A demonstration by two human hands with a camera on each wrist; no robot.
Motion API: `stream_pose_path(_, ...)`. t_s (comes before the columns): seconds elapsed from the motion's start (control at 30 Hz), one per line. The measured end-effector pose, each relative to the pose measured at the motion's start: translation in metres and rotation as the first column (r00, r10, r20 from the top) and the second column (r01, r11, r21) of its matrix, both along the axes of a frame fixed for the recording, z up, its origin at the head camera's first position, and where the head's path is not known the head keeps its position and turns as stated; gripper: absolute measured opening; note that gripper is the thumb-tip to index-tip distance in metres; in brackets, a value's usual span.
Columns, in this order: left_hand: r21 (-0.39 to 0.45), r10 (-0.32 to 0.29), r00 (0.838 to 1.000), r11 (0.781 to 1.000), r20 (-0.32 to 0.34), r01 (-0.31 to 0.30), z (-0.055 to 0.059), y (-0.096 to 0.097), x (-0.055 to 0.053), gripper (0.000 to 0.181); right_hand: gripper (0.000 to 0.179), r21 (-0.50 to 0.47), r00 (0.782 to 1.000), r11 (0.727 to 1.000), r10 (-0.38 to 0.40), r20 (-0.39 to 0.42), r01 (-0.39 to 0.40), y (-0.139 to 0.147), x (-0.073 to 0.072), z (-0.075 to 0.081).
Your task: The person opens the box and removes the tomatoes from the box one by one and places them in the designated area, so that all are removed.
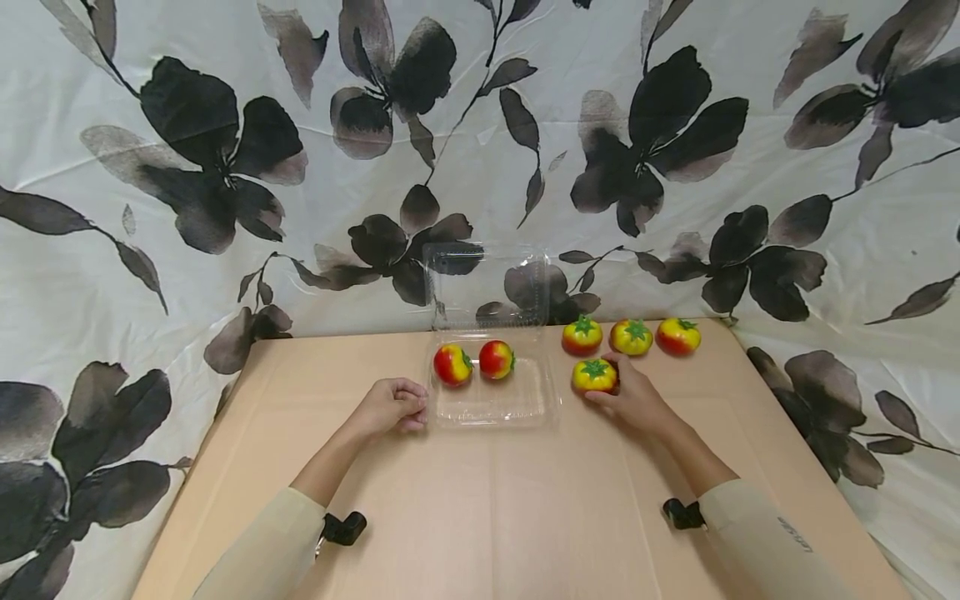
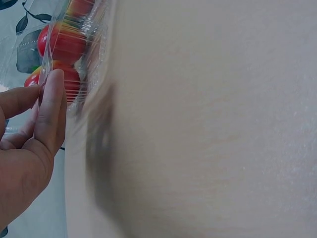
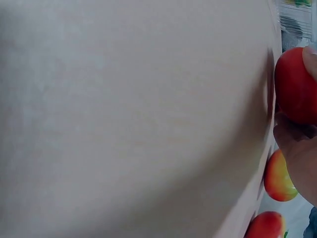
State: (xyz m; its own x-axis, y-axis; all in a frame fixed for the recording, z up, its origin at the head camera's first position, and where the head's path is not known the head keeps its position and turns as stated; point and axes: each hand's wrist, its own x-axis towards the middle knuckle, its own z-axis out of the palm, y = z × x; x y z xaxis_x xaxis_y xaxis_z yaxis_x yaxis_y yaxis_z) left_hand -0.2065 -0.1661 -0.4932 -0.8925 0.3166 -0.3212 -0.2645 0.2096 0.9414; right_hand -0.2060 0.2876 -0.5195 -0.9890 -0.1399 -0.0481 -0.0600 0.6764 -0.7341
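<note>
My right hand (image 1: 641, 398) grips a red-and-yellow tomato (image 1: 594, 377) with a green leafy top, just right of a clear plastic clamshell box (image 1: 517, 408). In the right wrist view this tomato (image 3: 297, 87) shows its red side between thumb and fingers. The box stands with its lid (image 1: 487, 287) raised at the back. Inside, a tomato (image 1: 452, 365) lies at the left, and another tomato (image 1: 496, 360) sits beside it, both tipped sideways. At the box's left edge, my left hand (image 1: 390, 406) pinches the rim between thumb and fingers (image 2: 52, 106).
Behind the right hand, three more tomatoes stand in a row: a left one (image 1: 582, 336), a middle one (image 1: 631, 337) and a right one (image 1: 678, 336). The light brown table (image 1: 487, 517) ends at a floral cloth (image 1: 487, 167) hanging behind it.
</note>
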Motion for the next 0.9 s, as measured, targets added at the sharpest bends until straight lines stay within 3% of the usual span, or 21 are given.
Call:
stream_pose_path(0.27,-0.006,0.015,1.000,1.000,0.005,-0.015,0.0010,-0.0001,0.0007,0.023,0.083,0.019,1.000,0.999,-0.026,0.016,0.026,-0.0015,-0.0032,-0.0085)
stream_pose_path(0.53,-0.006,0.016,1.000,1.000,0.003,-0.016,0.0014,0.0004,0.0006,0.022,0.089,0.049,0.998,0.998,-0.049,0.049,0.046,-0.0030,-0.0050,-0.0064)
stream_pose_path(0.9,0.001,0.018,1.000,1.000,0.006,-0.018,0.0010,0.0008,0.0009,0.023,0.090,0.013,0.998,1.000,-0.007,0.066,0.006,-0.0030,-0.0049,-0.0056)
